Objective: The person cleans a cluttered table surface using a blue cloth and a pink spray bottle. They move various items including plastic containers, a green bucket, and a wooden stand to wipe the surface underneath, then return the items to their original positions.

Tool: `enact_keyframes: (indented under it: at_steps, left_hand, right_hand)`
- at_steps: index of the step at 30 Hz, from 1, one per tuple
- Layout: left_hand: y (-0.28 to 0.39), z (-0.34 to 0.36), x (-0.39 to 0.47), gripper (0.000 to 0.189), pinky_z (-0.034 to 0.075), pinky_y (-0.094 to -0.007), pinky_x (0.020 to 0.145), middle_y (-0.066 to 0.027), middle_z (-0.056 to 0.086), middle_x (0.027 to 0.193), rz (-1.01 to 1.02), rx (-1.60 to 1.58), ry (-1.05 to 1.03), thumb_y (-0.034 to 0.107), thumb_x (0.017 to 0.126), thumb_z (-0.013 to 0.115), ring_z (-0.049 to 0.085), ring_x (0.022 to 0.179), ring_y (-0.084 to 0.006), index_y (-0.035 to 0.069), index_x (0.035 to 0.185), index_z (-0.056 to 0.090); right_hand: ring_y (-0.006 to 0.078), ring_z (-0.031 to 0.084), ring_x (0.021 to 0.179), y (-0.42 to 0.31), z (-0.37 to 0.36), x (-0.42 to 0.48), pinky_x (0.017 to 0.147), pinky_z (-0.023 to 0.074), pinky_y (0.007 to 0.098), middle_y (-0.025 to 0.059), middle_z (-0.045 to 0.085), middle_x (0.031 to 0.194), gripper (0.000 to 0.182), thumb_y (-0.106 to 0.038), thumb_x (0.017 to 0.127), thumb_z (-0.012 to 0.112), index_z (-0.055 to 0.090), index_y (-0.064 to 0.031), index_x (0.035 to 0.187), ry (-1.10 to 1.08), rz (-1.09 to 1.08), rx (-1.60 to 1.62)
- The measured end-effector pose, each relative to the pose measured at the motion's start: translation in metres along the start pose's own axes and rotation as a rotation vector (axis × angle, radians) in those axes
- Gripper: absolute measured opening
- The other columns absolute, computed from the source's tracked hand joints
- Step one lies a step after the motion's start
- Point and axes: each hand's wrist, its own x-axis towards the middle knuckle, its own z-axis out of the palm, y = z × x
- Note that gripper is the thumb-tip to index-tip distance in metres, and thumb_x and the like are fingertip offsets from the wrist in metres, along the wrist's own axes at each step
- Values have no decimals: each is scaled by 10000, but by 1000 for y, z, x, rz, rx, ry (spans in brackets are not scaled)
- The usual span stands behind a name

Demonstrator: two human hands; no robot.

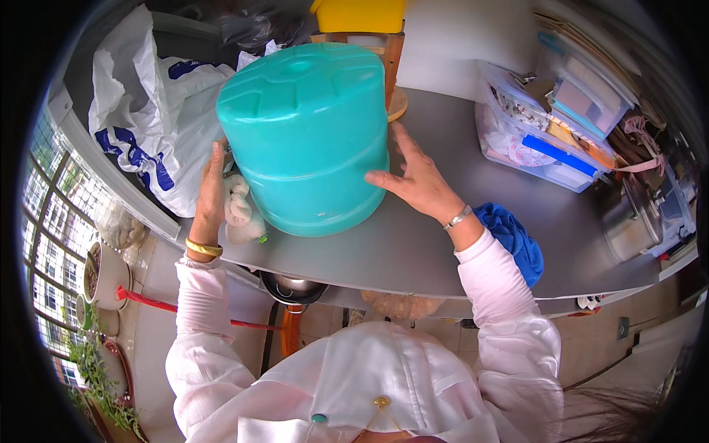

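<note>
A large turquoise plastic bucket stands bottom up on the grey countertop, near its front edge. My left hand, with a gold bangle at the wrist, is upright close along the bucket's left side; its fingertips are partly hidden. Beside that palm lies a knotted off-white cloth bundle. On the right, my right hand has its fingers spread, the thumb over the bucket's side and perhaps touching it. A blue cloth lies crumpled by the right forearm.
White plastic bags fill the back left. Behind the bucket, a yellow container sits on a wooden rack. Clear plastic boxes and a metal pot stand on the right. A red-handled tool and potted plants are at the lower left.
</note>
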Motion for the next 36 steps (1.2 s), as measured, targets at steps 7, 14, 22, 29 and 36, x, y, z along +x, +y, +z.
enact_keyframes:
  at_steps: [7,14,22,29,36]
  left_hand:
    - [3,-3,-12,626,377,-278,957,-147,483,1317,63,93,-71,439,965,426,475,1154,-195,-38,1368,375]
    - [27,44,-56,590,403,-249,854,-122,530,1210,153,97,-141,358,961,478,511,1008,-152,-52,1368,358]
    - [38,129,-67,666,409,-309,954,-226,444,1334,285,6,-240,323,931,544,493,1161,-237,-81,1391,281]
    - [41,179,-43,676,380,-316,992,-221,427,1350,283,-20,-240,356,936,532,473,1191,-250,-59,1403,274]
    - [81,187,-34,612,379,-295,989,-185,470,1322,393,-116,-197,336,948,516,479,1187,-222,-55,1381,331]
  right_hand:
    - [433,337,1290,-13,22,-1,1047,349,426,325,251,1393,1261,-610,624,749,63,89,1417,78,10,65]
    - [450,347,1276,-30,-22,-44,1032,359,437,337,298,1363,1230,-606,615,752,117,81,1414,159,22,40]
    - [433,303,1312,-9,-92,-92,1051,330,435,344,281,1392,1223,-597,592,774,178,98,1403,287,0,-78]
    - [413,304,1317,13,-127,-94,1036,353,431,336,283,1397,1193,-555,604,790,193,113,1392,367,3,-52]
    - [393,373,1282,-20,-159,-77,1019,366,423,314,356,1365,1115,-491,623,806,244,96,1386,473,-175,-128]
